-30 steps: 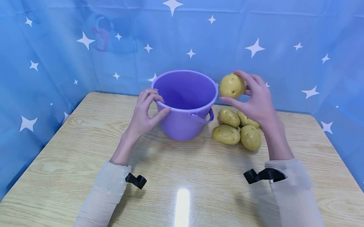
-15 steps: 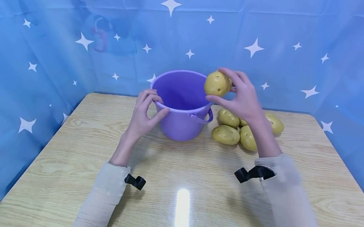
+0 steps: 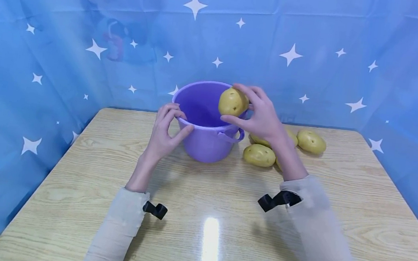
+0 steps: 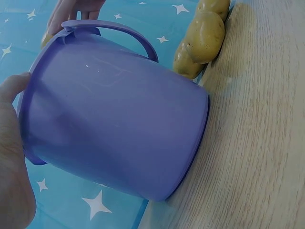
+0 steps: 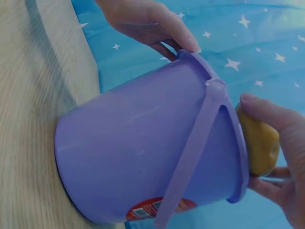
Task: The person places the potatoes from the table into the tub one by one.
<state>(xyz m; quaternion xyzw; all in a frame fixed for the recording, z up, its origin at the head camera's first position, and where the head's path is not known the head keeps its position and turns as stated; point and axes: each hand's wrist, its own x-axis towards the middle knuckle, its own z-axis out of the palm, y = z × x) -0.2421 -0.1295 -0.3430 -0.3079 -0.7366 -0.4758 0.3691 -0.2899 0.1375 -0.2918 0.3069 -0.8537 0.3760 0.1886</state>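
Observation:
A purple bucket point(image 3: 207, 145) stands upright on the table, its handle point(image 3: 234, 137) hanging on the right side. My left hand point(image 3: 165, 131) grips the rim at the front left, thumb outside and fingers over the edge. With thumb and fingers my right hand point(image 3: 263, 117) holds a yellow potato point(image 3: 232, 102) over the right part of the bucket's opening. In the right wrist view that potato point(image 5: 259, 143) shows just above the rim. The bottom of the bucket's inside is hidden.
Several more potatoes lie right of the bucket, among them one in front point(image 3: 259, 155) and one farther right point(image 3: 311, 142); my right forearm partly covers the group. A blue star-patterned cloth point(image 3: 148, 23) hangs behind the wooden table point(image 3: 165, 229).
My right hand has carried the potato leftward, from beside the bucket to over its opening, and lately a little lower. The left hand stays on the rim.

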